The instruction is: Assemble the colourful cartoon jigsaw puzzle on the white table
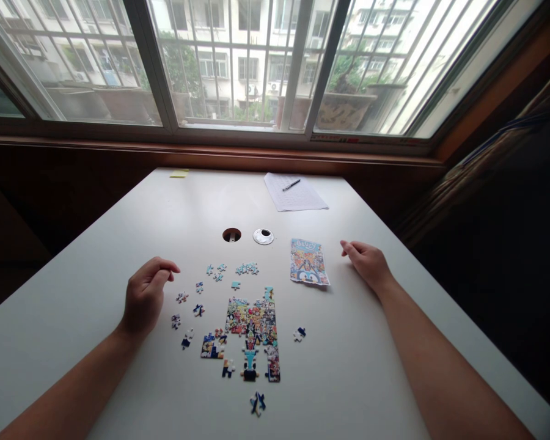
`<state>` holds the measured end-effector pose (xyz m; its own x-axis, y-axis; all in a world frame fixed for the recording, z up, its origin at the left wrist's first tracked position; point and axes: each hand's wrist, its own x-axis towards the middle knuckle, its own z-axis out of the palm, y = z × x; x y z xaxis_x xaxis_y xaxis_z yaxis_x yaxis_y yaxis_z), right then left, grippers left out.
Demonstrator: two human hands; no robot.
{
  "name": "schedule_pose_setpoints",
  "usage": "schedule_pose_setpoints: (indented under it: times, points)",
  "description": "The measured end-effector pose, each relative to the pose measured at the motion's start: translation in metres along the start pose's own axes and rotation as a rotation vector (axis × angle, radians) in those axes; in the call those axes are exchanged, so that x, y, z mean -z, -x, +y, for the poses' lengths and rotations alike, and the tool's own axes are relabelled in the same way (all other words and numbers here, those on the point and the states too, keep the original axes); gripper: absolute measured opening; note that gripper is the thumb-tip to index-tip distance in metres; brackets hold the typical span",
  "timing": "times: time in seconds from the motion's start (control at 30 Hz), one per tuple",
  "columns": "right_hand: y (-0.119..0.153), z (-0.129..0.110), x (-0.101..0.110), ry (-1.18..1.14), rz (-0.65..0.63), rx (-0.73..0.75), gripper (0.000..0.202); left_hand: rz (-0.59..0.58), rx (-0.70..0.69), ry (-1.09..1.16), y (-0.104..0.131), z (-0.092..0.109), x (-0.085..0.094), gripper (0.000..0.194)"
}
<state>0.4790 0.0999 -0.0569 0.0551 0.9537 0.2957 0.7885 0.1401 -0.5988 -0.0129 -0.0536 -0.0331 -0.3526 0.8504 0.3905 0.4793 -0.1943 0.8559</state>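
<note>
A partly joined jigsaw puzzle [256, 324] lies on the white table, with a colourful crowd of figures on it. Left of it rests my left hand [145, 294], its fingers curled in and the index finger poking forward; I see nothing in it. Several loose puzzle pieces [198, 310] are scattered between that hand and the puzzle. My right hand [365, 264] is closed on the table at the right, with no object showing in it. Nearest to it lies the printed picture sheet [309, 263]. One single piece [299, 334] sits right of the puzzle, another piece [258, 404] below it.
The white table [348, 379] stands against a barred window [238, 67]. Toward the back lie papers [297, 198] with a pen [291, 185] on top, and a yellow note [179, 173]. A cable hole [231, 235] and its round metal cover [259, 239] are beyond the puzzle.
</note>
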Motion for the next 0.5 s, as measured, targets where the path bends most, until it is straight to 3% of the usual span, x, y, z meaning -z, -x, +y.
schedule_pose_setpoints:
  times: [0.5]
  points:
    - [0.0001,-0.0002,0.0005,-0.001,0.001,0.015,0.056,-0.02,0.019,0.04,-0.001,-0.0011,-0.0006,0.017]
